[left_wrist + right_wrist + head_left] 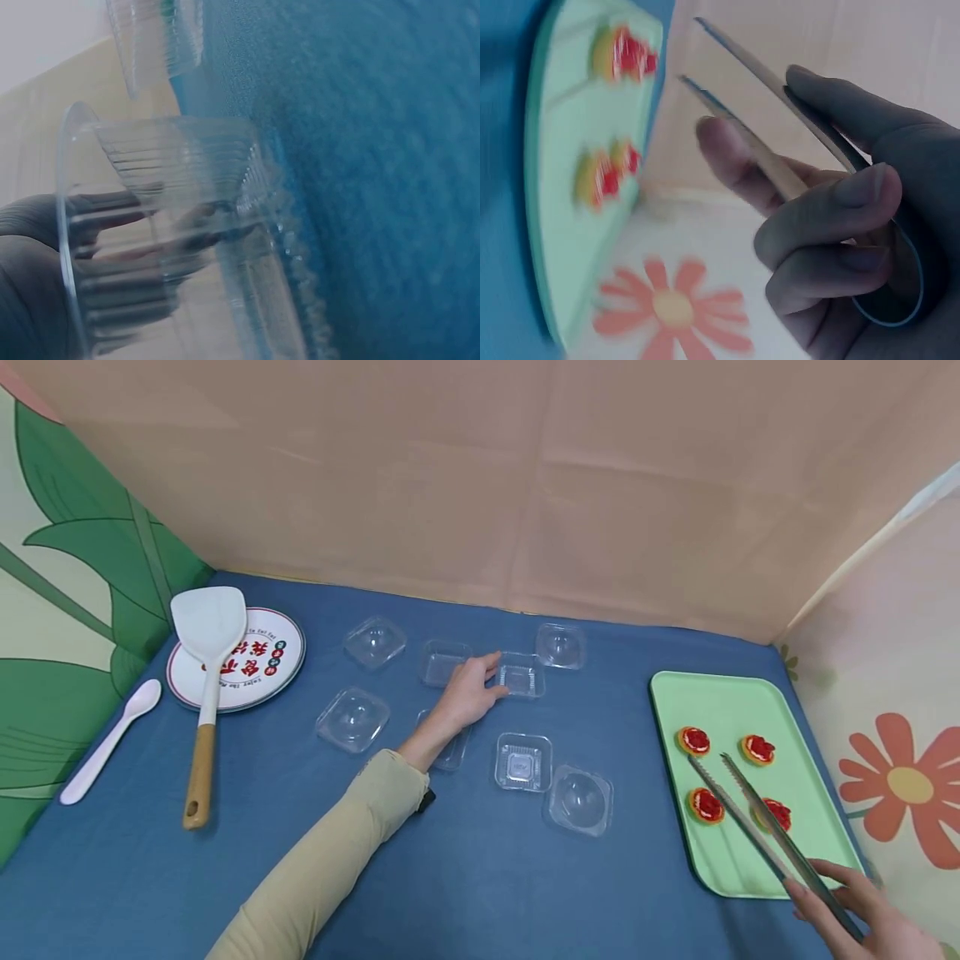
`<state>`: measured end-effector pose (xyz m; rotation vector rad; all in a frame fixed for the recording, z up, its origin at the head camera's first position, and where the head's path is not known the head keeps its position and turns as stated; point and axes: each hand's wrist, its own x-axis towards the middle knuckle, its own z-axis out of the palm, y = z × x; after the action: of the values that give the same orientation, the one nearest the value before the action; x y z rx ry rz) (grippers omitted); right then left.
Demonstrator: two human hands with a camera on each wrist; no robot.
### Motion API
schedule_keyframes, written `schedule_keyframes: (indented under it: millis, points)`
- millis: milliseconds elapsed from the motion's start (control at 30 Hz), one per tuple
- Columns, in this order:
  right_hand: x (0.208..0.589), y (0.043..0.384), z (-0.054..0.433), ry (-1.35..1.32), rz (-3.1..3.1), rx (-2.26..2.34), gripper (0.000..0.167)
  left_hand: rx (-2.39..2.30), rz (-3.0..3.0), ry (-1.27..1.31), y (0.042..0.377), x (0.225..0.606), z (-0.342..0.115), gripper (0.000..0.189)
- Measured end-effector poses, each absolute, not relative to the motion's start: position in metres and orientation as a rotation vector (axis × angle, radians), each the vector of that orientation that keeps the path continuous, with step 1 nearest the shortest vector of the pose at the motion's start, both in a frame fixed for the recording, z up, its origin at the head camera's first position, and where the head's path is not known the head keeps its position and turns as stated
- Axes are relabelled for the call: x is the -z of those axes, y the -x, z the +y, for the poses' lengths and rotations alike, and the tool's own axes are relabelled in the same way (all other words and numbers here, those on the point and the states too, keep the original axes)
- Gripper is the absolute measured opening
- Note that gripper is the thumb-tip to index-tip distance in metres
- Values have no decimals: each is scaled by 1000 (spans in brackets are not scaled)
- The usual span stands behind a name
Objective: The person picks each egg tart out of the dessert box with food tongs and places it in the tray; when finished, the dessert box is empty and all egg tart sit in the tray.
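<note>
My left hand (468,687) reaches over the blue cloth, thumb and fingers spread at the left edge of a clear plastic box (521,675). Whether they touch it is hard to tell. Close to the left wrist camera, another clear box (180,172) stands in front of the blurred fingers, which show through it. My right hand (862,914) holds metal tongs (795,852), their arms apart and their tips above the green tray (795,710). Several small tarts (693,741) with red topping lie on that tray; nothing is between the tong tips (690,49).
More clear boxes (522,762) and domed clear lids (580,800) are scattered mid-table. To the left, a white spatula (210,668) with a wooden handle lies across printed plates (288,652), beside a white spoon (112,743). A beige wall (525,485) closes the back.
</note>
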<state>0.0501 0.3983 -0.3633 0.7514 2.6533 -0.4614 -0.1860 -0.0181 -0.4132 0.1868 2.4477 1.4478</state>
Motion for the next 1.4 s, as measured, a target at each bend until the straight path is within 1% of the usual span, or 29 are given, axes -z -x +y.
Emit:
schedule_keyframes:
  millis: [67,200,400,500,833,1400]
  points:
    - [361,-40,383,-618,2648,437,78,-1456,2448,-185,186,414,-19,65]
    - [363,-15,348,-449,2672,487,76,-1469,2453,-179,186,413,-20,65]
    - [380,14,310,-162,2863,497,61,-1447,2456,-178,187,413,-18,66]
    - [388,22,299,-77,2906,508,57,-1437,2464,-183,186,413,-16,66]
    - [399,43,272,79,2927,423,51,-1443,2456,-196,186,413,-13,66]
    - [411,50,264,114,2939,341,50,-1405,2464,-227,189,414,-16,67]
